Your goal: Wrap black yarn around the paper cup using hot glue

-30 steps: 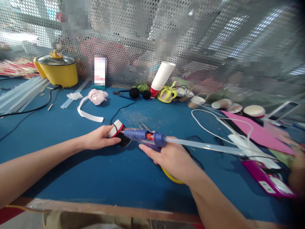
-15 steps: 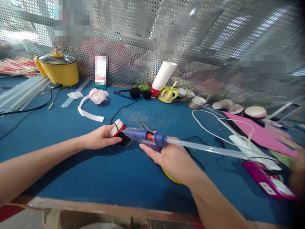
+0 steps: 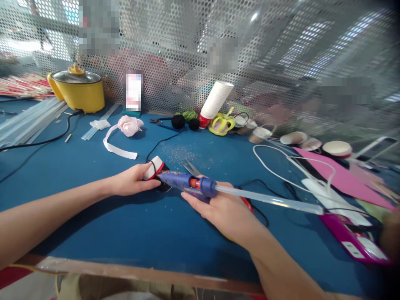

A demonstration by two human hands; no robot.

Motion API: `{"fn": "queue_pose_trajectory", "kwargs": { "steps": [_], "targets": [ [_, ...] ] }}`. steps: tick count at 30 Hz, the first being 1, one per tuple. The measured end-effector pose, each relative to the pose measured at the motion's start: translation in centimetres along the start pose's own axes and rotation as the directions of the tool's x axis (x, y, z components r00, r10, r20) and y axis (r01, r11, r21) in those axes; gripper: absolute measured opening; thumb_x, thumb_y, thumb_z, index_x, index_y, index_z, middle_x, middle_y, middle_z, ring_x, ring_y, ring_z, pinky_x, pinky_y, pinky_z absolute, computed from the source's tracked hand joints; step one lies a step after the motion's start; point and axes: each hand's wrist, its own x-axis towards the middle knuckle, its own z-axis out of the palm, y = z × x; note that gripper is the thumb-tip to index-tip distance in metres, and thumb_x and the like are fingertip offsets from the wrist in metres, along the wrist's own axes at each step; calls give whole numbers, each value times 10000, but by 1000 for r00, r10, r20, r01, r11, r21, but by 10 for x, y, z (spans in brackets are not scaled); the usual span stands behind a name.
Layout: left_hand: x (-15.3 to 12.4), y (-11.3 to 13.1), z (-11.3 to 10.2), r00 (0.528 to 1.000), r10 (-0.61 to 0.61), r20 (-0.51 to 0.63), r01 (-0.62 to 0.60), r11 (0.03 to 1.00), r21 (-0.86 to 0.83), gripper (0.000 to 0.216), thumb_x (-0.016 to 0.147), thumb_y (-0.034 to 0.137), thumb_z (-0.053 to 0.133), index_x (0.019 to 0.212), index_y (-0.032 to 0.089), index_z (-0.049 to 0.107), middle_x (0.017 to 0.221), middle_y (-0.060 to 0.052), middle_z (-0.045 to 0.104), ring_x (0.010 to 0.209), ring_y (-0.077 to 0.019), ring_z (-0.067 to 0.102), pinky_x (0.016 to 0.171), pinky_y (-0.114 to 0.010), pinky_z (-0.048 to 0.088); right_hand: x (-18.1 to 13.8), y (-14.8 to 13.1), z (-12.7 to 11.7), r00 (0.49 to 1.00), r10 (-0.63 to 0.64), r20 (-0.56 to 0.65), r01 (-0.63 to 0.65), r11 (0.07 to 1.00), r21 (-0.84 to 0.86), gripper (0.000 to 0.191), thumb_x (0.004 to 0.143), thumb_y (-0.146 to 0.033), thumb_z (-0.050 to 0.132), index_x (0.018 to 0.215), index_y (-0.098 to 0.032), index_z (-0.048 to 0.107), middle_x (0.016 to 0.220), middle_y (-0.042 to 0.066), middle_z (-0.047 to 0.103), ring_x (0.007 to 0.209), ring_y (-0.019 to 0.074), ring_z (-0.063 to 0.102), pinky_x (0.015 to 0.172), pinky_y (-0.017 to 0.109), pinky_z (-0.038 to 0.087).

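Head view: left hand (image 3: 133, 184) grasps the small red-and-white cup (image 3: 153, 168) at frame centre on the blue worktop (image 3: 131, 233). Right hand (image 3: 223, 208) clenches the blue glue gun (image 3: 184, 182), its nozzle against the cup. Scissors (image 3: 191, 168) lie just behind.

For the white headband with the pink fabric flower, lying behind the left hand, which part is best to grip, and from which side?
Probably the bare white band of the headband, from above and from the near side. The band lies flat on the blue table as an open arc, thin enough to pinch, with free space around it. The pink flower at its far end is soft and could crush.
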Motion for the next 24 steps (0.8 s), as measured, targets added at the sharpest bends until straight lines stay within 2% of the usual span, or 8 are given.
{"fn": "queue_pose_trajectory", "kwargs": {
  "steps": [6, 10, 14, 17, 20, 24],
  "targets": [
    [1, 0, 0, 1000, -5, 5, 5, 1000, -18, 203, 776, 338, 507, 780, 140, 463, 610, 54, 425, 541, -70, 368, 485, -175, 349, 0, -1, -2, 999, 37, -3, -37, 994, 102, 153, 766, -315, 529, 724, -203, 624, 666, 23, 652, 673, 190, 612, 596, 269, 449],
    [1, 0, 0, 1000, -5, 18, 5, 1000, -10, 226, 767, 333, 515, 852, 127, 476, 659, 34, 474, 576, -86, 409, 518, -191, 384, -1, -1, -5, 988, 142, 58, -150, 970, 192, 186, 762, -343, 535, 654, -212, 611, 457, -19, 562, 489, 165, 565, 508, 265, 432],
    [0, -2, -1, 999, -35, 23, 35, 999, -11, 301, 761, 339, 520, 953, 112, 474, 705, 7, 522, 599, -106, 456, 540, -216, 417, 3, -1, -9, 960, 246, 133, -276, 908, 314, 176, 762, -339, 536, 730, -191, 626, 391, -54, 504, 357, 124, 491, 422, 242, 407],
    [-1, -4, 0, 999, -27, 21, 27, 1000, 0, 315, 758, 333, 526, 977, 113, 473, 720, -1, 535, 610, -111, 471, 547, -218, 425, 5, -1, -10, 946, 294, 134, -323, 875, 362, 177, 750, -321, 549, 806, -175, 634, 389, -63, 496, 341, 112, 479, 403, 227, 406],
    [-1, -4, 0, 999, -19, 26, 19, 1000, 13, 304, 759, 329, 526, 972, 120, 473, 728, -2, 543, 614, -112, 480, 561, -222, 433, 4, -1, -9, 945, 298, 133, -326, 870, 370, 192, 744, -313, 555, 844, -172, 637, 391, -65, 497, 343, 107, 480, 406, 218, 415],
    [-2, -5, 0, 999, -21, 35, 20, 1000, 13, 316, 762, 331, 522, 984, 113, 472, 757, -15, 558, 631, -120, 491, 578, -236, 441, 2, -1, -10, 950, 265, 165, -309, 876, 370, 185, 746, -338, 552, 785, -182, 643, 379, -66, 491, 356, 104, 484, 419, 208, 426]
  ]
}}
